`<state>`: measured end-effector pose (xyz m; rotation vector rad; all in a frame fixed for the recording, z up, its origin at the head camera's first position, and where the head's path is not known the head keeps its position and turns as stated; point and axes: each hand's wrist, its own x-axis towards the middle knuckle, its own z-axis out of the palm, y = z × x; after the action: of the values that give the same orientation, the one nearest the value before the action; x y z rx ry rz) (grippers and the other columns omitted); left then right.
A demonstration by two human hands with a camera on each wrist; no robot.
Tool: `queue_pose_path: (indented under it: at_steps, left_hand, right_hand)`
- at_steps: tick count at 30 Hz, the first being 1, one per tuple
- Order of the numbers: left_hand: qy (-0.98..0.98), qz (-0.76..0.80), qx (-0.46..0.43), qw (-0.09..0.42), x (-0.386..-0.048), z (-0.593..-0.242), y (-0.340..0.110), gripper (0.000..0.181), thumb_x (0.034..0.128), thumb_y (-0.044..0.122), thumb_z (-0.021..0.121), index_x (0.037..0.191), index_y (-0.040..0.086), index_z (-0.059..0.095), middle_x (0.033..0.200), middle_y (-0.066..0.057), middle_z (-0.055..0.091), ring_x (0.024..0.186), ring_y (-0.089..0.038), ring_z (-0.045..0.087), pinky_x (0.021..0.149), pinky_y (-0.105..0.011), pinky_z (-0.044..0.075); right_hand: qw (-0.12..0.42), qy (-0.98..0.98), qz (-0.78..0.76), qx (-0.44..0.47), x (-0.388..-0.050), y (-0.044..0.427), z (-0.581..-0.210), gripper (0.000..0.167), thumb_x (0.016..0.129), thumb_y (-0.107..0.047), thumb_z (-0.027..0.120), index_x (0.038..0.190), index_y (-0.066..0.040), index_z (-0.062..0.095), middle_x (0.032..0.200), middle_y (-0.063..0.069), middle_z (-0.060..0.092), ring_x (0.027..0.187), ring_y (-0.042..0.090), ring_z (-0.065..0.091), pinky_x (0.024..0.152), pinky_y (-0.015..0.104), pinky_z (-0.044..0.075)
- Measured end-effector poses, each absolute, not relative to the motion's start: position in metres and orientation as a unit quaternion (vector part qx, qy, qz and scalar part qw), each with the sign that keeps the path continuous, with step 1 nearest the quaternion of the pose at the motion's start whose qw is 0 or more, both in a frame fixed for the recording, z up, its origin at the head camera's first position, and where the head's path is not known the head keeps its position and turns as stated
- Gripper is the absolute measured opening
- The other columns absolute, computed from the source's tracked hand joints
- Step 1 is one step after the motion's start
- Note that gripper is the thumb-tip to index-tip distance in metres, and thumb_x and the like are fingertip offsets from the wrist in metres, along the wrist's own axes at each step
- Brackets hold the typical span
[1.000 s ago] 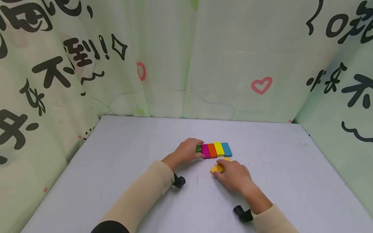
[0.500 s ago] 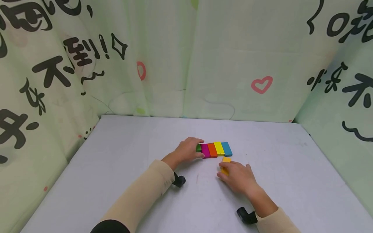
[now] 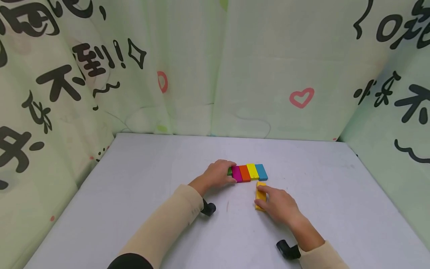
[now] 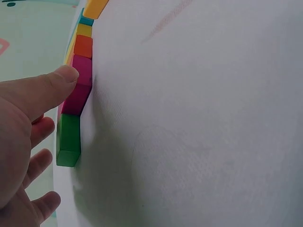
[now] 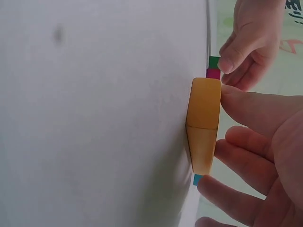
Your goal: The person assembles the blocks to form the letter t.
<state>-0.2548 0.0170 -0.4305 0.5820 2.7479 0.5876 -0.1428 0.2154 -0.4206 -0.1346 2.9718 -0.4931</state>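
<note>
A row of coloured blocks lies flat on the white table: green [image 3: 230,171], magenta [image 3: 237,174], orange [image 3: 245,173], yellow [image 3: 252,172] and blue [image 3: 261,172]. My left hand [image 3: 218,174] holds the row's left end, mostly covering the green block. Its thumb presses the magenta face in the left wrist view, with the other fingers behind the row. Just in front of the row's right part lies an amber-yellow block [image 3: 260,195], its length pointing away from me. My right hand [image 3: 279,204] holds this block between thumb and fingers from the right side.
The white table [image 3: 151,224] stretches around both hands. Pale green curtains [image 3: 262,67] with black lettering and red hearts stand behind it and at both sides. A black wrist camera mount sits at each sleeve, [image 3: 208,208] being on the left one.
The amber-yellow block has turned from a slant to pointing nearly straight away from me. My right hand has shifted right and slightly nearer. The left hand and row have stayed almost still.
</note>
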Motion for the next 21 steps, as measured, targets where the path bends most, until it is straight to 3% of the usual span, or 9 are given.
queue_pose_path:
  at_steps: [3, 9, 21]
  left_hand:
    - [0.949, 0.203, 0.202, 0.135, -0.2546, -0.4308, 0.0181, 0.066, 0.0881, 0.033, 0.078, 0.147, 0.019, 0.052, 0.139, -0.003, 0.055, 0.131, -0.022, 0.046, 0.106, -0.041, 0.041]
    - [0.950, 0.198, 0.201, 0.137, -0.2542, -0.4324, 0.0197, 0.064, 0.0880, 0.032, 0.078, 0.145, 0.019, 0.053, 0.137, -0.004, 0.056, 0.129, -0.022, 0.047, 0.104, -0.041, 0.044]
    - [0.957, 0.162, 0.214, 0.111, -0.2501, -0.4339, 0.0216, 0.059, 0.0879, 0.036, 0.078, 0.141, 0.021, 0.058, 0.138, -0.002, 0.057, 0.136, -0.023, 0.042, 0.109, -0.043, 0.036]
  right_hand:
    - [0.065, 0.983, -0.166, -0.046, -0.1424, 0.2157, -0.4213, 0.052, 0.089, -0.030, 0.076, 0.133, -0.006, 0.064, 0.125, 0.019, 0.065, 0.103, 0.036, 0.063, 0.086, 0.052, 0.053]
    - [0.068, 0.981, -0.178, -0.048, -0.1394, 0.2158, -0.4218, 0.049, 0.090, -0.026, 0.076, 0.132, -0.004, 0.064, 0.130, 0.020, 0.062, 0.118, 0.041, 0.057, 0.095, 0.057, 0.047]
    - [0.083, 0.979, -0.179, -0.045, -0.1386, 0.2147, -0.4217, 0.050, 0.090, -0.025, 0.075, 0.134, -0.004, 0.062, 0.122, 0.018, 0.066, 0.101, 0.032, 0.061, 0.090, 0.050, 0.052]
